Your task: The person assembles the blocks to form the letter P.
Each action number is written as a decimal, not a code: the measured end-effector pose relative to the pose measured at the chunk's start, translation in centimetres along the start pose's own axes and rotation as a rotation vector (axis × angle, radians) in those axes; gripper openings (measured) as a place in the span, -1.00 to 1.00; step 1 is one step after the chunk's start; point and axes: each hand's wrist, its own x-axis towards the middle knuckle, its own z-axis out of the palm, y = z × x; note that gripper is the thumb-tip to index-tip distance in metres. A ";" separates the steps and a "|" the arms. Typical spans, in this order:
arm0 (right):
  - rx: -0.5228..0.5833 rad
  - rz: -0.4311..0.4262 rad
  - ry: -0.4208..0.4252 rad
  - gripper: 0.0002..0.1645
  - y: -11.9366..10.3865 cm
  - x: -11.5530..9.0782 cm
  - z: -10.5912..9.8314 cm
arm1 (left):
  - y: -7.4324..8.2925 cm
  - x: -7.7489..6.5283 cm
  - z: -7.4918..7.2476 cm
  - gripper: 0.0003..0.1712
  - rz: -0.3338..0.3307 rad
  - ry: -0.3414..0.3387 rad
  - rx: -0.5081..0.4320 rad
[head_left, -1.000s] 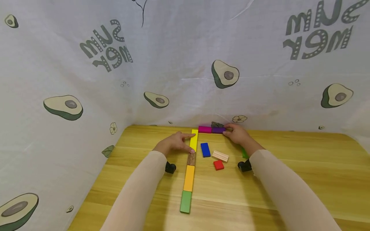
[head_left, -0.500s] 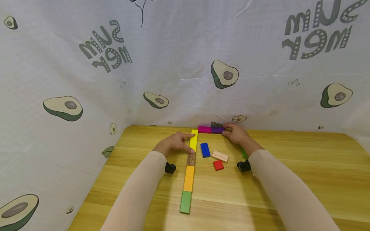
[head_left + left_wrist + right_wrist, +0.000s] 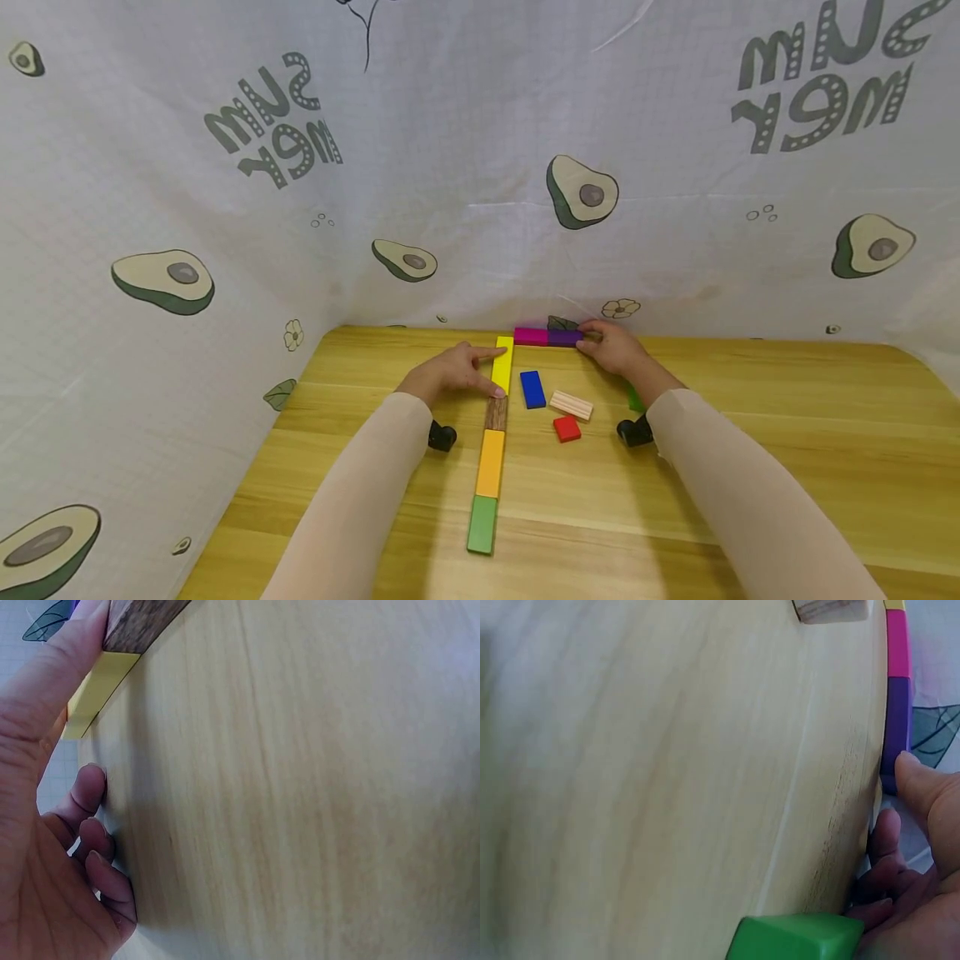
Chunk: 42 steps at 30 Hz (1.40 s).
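Observation:
My left hand (image 3: 453,371) touches the yellow block (image 3: 502,372), index finger stretched to its far part and thumb where it meets the brown block (image 3: 497,414). In the left wrist view its other fingers are bent beside the yellow block (image 3: 101,686). Nearer in the same row lie an orange block (image 3: 491,463) and a green block (image 3: 482,525). At the back, a magenta block (image 3: 531,337) and a purple block (image 3: 564,338) lie end to end, running right from the yellow one. My right hand (image 3: 617,350) pinches the purple block's right end with thumb and index finger.
Inside the corner lie a blue block (image 3: 533,390), a pale wooden block (image 3: 572,405) and a small red block (image 3: 567,429). A bright green block (image 3: 795,937) sits under the right wrist. A printed cloth (image 3: 465,250) hangs behind the wooden table (image 3: 787,467).
The purple block and my right fingers have shifted very slightly left, against the magenta block. My left hand stays in place on the yellow block.

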 end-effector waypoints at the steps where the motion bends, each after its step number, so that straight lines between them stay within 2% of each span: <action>1: 0.010 -0.005 -0.002 -0.42 0.0 -0.1 0.0 | 0.0 0.0 0.0 0.04 0.001 0.000 0.001; 7: 0.137 -0.017 -0.029 -0.33 0.8 -0.8 -0.6 | -0.1 0.2 0.1 0.03 -0.005 0.002 0.018; 12: 0.168 -0.062 -0.044 -0.31 1.3 -1.9 -1.7 | -0.2 0.2 0.1 0.03 -0.012 0.006 0.018; 15: 0.154 -0.089 -0.052 -0.31 1.7 -2.8 -2.3 | -0.2 0.2 0.0 0.03 -0.014 0.008 0.017; 25: 0.050 -0.085 -0.038 -0.31 4.5 -6.4 -3.6 | 0.1 0.2 0.2 0.02 0.010 -0.005 0.018; 36: 0.023 -0.092 -0.174 -0.04 6.7 -8.7 -4.7 | -0.2 0.2 0.0 0.03 0.005 -0.003 0.007; 42: 0.072 -0.079 -0.227 0.00 7.0 -9.0 -4.7 | -0.1 0.3 0.0 0.03 0.009 -0.007 0.027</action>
